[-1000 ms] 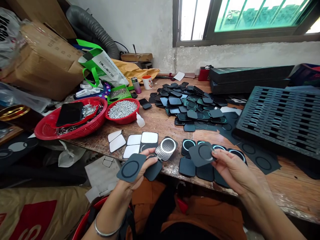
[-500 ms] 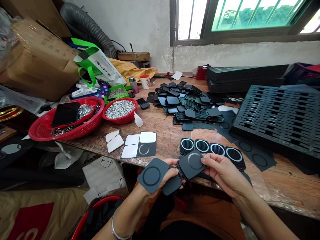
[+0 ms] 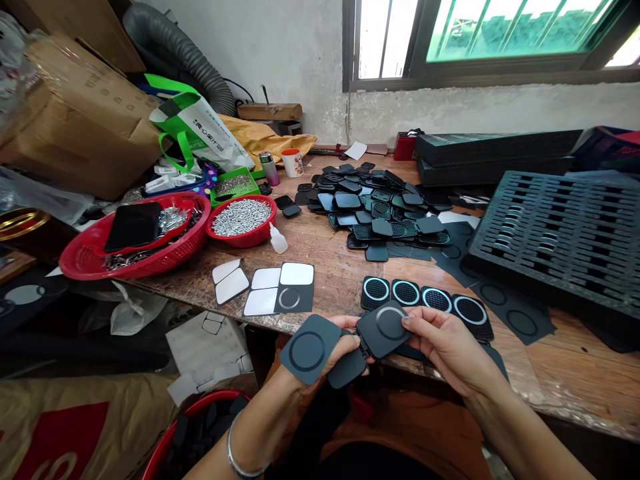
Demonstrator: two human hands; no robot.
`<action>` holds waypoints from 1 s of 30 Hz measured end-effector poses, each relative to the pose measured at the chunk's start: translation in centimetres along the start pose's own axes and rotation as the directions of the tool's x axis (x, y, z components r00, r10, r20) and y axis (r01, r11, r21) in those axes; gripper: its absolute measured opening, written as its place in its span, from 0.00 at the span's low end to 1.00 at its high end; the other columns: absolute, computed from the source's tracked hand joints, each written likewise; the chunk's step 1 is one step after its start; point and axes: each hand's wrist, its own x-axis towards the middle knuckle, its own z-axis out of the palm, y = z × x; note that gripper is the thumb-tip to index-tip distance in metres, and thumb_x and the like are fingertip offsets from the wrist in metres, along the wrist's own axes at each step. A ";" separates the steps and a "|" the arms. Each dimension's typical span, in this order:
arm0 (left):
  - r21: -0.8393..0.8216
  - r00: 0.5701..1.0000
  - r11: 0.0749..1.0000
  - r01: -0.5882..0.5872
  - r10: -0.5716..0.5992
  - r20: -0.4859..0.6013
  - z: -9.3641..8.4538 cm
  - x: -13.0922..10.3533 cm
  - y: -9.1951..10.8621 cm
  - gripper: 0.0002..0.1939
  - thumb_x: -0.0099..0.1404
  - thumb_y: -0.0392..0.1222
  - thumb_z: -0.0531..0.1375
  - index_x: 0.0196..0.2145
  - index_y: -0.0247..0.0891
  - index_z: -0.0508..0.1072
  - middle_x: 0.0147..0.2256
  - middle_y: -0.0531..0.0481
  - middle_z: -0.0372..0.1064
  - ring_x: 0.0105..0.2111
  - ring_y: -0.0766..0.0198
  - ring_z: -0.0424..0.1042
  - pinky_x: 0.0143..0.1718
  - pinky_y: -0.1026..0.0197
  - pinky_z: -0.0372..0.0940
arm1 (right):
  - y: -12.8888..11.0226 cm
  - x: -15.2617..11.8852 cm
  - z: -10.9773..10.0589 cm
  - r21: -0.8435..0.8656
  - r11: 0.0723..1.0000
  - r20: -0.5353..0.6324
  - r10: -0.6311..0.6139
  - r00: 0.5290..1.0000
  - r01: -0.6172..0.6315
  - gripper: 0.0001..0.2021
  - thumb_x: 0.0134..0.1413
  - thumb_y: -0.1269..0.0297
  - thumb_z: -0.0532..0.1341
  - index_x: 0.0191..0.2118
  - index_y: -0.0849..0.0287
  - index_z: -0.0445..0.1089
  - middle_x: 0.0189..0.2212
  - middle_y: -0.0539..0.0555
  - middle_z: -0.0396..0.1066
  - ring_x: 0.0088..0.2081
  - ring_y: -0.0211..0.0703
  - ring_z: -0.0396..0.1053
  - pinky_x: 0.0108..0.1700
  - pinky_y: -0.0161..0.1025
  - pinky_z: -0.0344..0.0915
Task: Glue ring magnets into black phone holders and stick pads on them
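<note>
Presently both hands were occupied just above the front edge of the brown wooden desk [image 3: 325, 250]. Left hand [image 3: 346, 346]: grip closed on a black, two-leaf hinged case [image 3: 347, 369], thumb close to the hinge; the same hand also carried a flat, dark-grey square sheet with a ring outline [image 3: 310, 348], projecting left of the thumb. Right hand [image 3: 445, 340]: grip pinched at the right-hand edge of a second dark-grey square sheet with a paler ring [image 3: 385, 327].

Key relation: the case's long axis ran obliquely, near leaf low and left, far leaf high and right. The second sheet lay over that far leaf, roughly in line with its outline. Whether it was stuck down or merely resting could not be told. The left hand was nearer the hinge; the right hand was nearer the far leaf's outer edge, coming in from the right.

Just beyond the right hand, a row of four black mesh-faced cases with pale rings [image 3: 406, 293] lay on the desk.
</note>
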 end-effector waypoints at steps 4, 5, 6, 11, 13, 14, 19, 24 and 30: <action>-0.002 1.000 1.000 0.000 0.000 0.014 0.0 0.0 -0.1 0.22 0.57 0.41 0.60 0.50 0.34 0.70 0.29 0.46 0.76 0.31 0.57 0.75 0.35 0.55 0.70 | 0.0 -0.1 0.1 -0.025 1.000 -0.017 -0.011 1.000 0.010 0.11 0.40 0.59 0.71 0.24 0.61 0.72 0.31 0.52 0.72 0.34 0.36 0.66 0.38 0.31 0.66; -0.004 1.000 1.000 -0.002 0.002 0.014 0.1 0.0 0.0 0.22 0.57 0.41 0.60 0.49 0.34 0.71 0.29 0.46 0.75 0.31 0.58 0.75 0.35 0.55 0.70 | 0.0 -0.1 0.1 -0.031 0.999 -0.019 -0.014 1.000 0.013 0.11 0.40 0.59 0.71 0.24 0.60 0.72 0.30 0.51 0.71 0.34 0.36 0.65 0.38 0.32 0.65; -0.005 1.000 1.000 -0.003 0.003 0.012 0.2 -0.1 0.1 0.21 0.56 0.41 0.60 0.49 0.34 0.71 0.29 0.46 0.75 0.31 0.58 0.75 0.35 0.55 0.70 | 0.0 -0.1 0.1 -0.037 0.999 -0.023 -0.017 1.000 0.016 0.11 0.40 0.60 0.71 0.23 0.60 0.71 0.29 0.51 0.70 0.33 0.35 0.65 0.37 0.32 0.65; -0.012 1.000 1.000 -0.006 0.006 -0.011 0.5 -0.2 0.3 0.22 0.56 0.40 0.60 0.49 0.32 0.71 0.28 0.46 0.75 0.31 0.58 0.74 0.34 0.57 0.70 | -0.1 -0.2 0.2 -0.077 0.997 -0.059 -0.030 0.998 0.025 0.11 0.41 0.61 0.70 0.22 0.59 0.69 0.29 0.50 0.69 0.32 0.36 0.64 0.37 0.33 0.64; -0.018 1.000 1.000 -0.002 0.002 -0.011 0.5 -0.1 0.3 0.24 0.55 0.40 0.60 0.50 0.32 0.70 0.28 0.45 0.75 0.31 0.58 0.74 0.34 0.57 0.70 | -0.1 -0.2 0.2 -0.076 0.997 -0.055 -0.034 0.998 0.030 0.11 0.41 0.61 0.70 0.22 0.60 0.69 0.33 0.52 0.71 0.34 0.37 0.65 0.38 0.33 0.64; -0.020 1.000 1.000 0.000 0.000 -0.011 0.5 -0.1 0.2 0.24 0.55 0.41 0.61 0.50 0.31 0.70 0.28 0.45 0.75 0.31 0.57 0.74 0.34 0.56 0.70 | -0.1 -0.2 0.2 -0.074 0.997 -0.048 -0.038 0.998 0.034 0.11 0.42 0.61 0.70 0.21 0.60 0.69 0.36 0.52 0.71 0.34 0.37 0.65 0.38 0.34 0.64; -0.008 1.000 1.000 0.004 -0.004 -0.020 0.5 0.1 0.2 0.26 0.55 0.41 0.61 0.52 0.31 0.69 0.28 0.45 0.75 0.31 0.57 0.75 0.35 0.56 0.70 | 0.0 -0.2 0.2 -0.069 0.996 -0.044 -0.054 0.998 0.051 0.12 0.42 0.61 0.70 0.21 0.60 0.69 0.37 0.53 0.72 0.34 0.37 0.65 0.38 0.34 0.65; 0.030 1.000 1.000 -0.005 0.006 -0.027 0.7 0.1 0.4 0.25 0.55 0.42 0.60 0.51 0.32 0.69 0.27 0.46 0.75 0.30 0.58 0.74 0.35 0.56 0.70 | 0.0 -0.2 0.2 -0.068 0.996 -0.074 -0.061 0.995 0.056 0.12 0.40 0.61 0.71 0.21 0.60 0.69 0.34 0.52 0.70 0.33 0.37 0.65 0.38 0.34 0.65; 0.059 0.996 0.998 -0.029 0.034 -0.085 1.0 -0.1 0.4 0.25 0.55 0.47 0.61 0.49 0.33 0.71 0.26 0.47 0.73 0.30 0.55 0.74 0.32 0.56 0.70 | 0.2 -0.1 0.2 -0.138 0.986 -0.120 -0.108 0.987 0.091 0.14 0.37 0.58 0.71 0.20 0.60 0.67 0.38 0.53 0.68 0.32 0.39 0.65 0.36 0.36 0.64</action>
